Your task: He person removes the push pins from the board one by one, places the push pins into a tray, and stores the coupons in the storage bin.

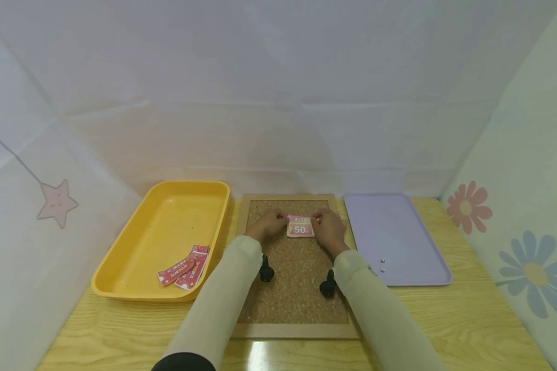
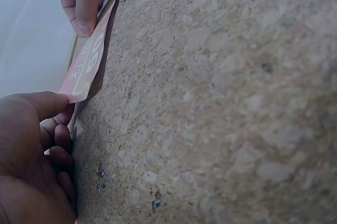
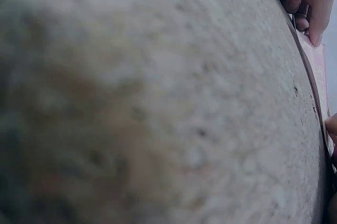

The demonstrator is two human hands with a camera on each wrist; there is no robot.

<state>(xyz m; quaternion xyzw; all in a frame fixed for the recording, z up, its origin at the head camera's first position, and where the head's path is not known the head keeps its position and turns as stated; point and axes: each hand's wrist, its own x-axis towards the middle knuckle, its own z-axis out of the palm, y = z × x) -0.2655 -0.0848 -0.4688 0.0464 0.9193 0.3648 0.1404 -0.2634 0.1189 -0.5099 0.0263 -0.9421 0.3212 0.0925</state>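
Observation:
A pink and white coupon (image 1: 300,226) printed with a 50 lies over the upper part of a wood-framed cork board (image 1: 297,299). My left hand (image 1: 270,222) pinches its left end, the thumb on the printed face and the other fingers curled beneath in the left wrist view. At the opposite end, my right hand (image 1: 329,230) pinches the card; its thumb (image 2: 87,16) presses near the top edge. The coupon (image 2: 84,71) is close over the cork in the left wrist view. Only a sliver of the right hand (image 3: 331,126) shows in the right wrist view.
On the left, a yellow tray (image 1: 167,232) holds several red coupons (image 1: 192,267) near its front right corner. A lilac tray (image 1: 394,232) stands right of the board, with two small silvery pieces (image 1: 382,265) on it. A white cloth wall (image 1: 283,129) rises behind.

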